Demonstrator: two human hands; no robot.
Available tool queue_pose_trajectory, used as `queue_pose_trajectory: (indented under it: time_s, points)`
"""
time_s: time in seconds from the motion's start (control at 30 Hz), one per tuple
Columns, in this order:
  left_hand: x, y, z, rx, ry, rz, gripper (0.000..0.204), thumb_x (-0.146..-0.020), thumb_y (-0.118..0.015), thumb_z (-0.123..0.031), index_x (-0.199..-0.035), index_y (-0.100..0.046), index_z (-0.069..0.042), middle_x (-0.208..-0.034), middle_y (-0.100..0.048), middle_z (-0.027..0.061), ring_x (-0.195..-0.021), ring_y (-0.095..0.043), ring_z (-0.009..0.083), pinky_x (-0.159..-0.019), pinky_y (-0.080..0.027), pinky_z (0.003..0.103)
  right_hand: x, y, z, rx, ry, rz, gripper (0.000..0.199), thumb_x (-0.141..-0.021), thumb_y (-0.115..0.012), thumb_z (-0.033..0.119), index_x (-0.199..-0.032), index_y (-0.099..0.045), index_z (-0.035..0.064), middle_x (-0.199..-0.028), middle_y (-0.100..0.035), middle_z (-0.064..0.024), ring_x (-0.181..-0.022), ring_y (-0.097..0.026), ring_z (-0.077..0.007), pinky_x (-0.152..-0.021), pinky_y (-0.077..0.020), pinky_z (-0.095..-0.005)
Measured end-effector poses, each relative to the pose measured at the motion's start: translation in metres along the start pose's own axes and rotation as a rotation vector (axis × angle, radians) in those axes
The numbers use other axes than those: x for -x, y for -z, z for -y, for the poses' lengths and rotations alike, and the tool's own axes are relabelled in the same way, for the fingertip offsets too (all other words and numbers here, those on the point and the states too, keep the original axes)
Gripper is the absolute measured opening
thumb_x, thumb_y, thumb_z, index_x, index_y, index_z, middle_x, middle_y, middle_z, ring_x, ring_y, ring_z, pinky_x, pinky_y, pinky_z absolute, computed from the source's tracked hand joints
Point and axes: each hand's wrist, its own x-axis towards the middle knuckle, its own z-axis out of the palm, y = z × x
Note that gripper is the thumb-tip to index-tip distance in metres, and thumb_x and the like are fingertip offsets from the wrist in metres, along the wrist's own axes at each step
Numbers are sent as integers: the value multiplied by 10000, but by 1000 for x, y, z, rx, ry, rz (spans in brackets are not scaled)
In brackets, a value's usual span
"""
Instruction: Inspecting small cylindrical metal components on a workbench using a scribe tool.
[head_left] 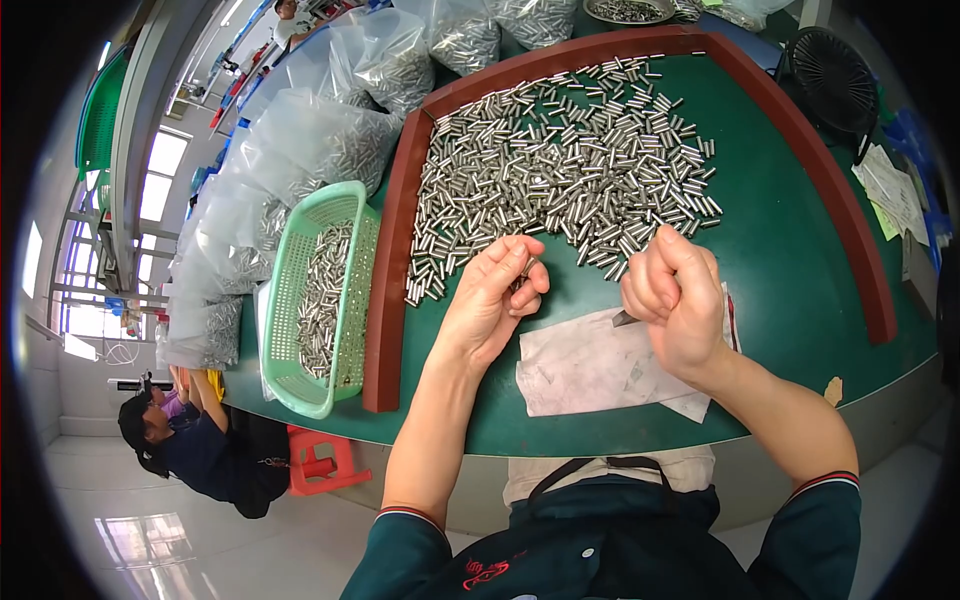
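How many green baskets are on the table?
1. The green basket sits at the table's left edge, beside the left hand, with metal pins inside. Bags may hide others.

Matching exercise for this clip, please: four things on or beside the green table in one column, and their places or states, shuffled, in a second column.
Things:
1. left hand
2. right hand
3. green basket
4. white cloth

Places or states:
A. flat on the green table, under the hands
B. pinches one small metal cylinder
C. outside the tray's red rim, partly filled with cylinders
D. closed in a fist around a thin dark tool

Pairs: 1-B, 2-D, 3-C, 4-A
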Motion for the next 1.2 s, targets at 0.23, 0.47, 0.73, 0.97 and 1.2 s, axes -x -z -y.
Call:
queue_pose_trajectory:
  time_s: [0.23, 0.47, 0.73, 0.97, 1.2]
  points:
    - [13, -29, 21, -1165, -434, -120, 63, -840, -492, -70, -884, -508, -29, -566, -522, 76, -475, -518, 149, -426, -376, 263, -1, 2, -1, -26, -9, -3, 434, -895, -338, 219, -485, -280, 92, -424, -293, 7, -388, -210, -66, -380, -179, -228]
    - [15, -44, 34, -1693, -780, 104, 165, -710, -532, -8, -861, -485, -55, -518, -466, 81, -463, -489, 241, -422, -386, 370, -2, -2, 0, 32, 3, -33, 425, -893, -320, 229, -486, -270, 118, -413, -259, 12, -381, -172, -73, -382, -170, -238]
    - [22, -43, 12, -1259, -321, -65, 48, -778, -519, -46, -805, -529, -7, -516, -459, 124, -452, -483, 275, -443, -357, 341, -2, 0, -1, 42, 7, -20, 427, -894, -316, 233, -486, -267, 118, -411, -254, 16, -381, -169, -74, -383, -164, -238]
    - [30, -43, 7, -1526, -187, 110, 135, -667, -634, -117, -710, -547, -24, -472, -415, 78, -432, -451, 233, -428, -341, 342, 2, -4, -1, 12, 60, 66, 450, -896, -289, 235, -463, -257, 117, -398, -251, 16, -371, -157, -80, -384, -165, -244]
    - [22, -40, 22, -1422, -331, 16, 63, -679, -606, -65, -697, -557, -29, -460, -416, 68, -415, -445, 222, -417, -340, 333, 2, 0, 0, -8, 30, 28, 453, -896, -290, 239, -461, -261, 117, -394, -250, 16, -367, -154, -80, -379, -159, -245]
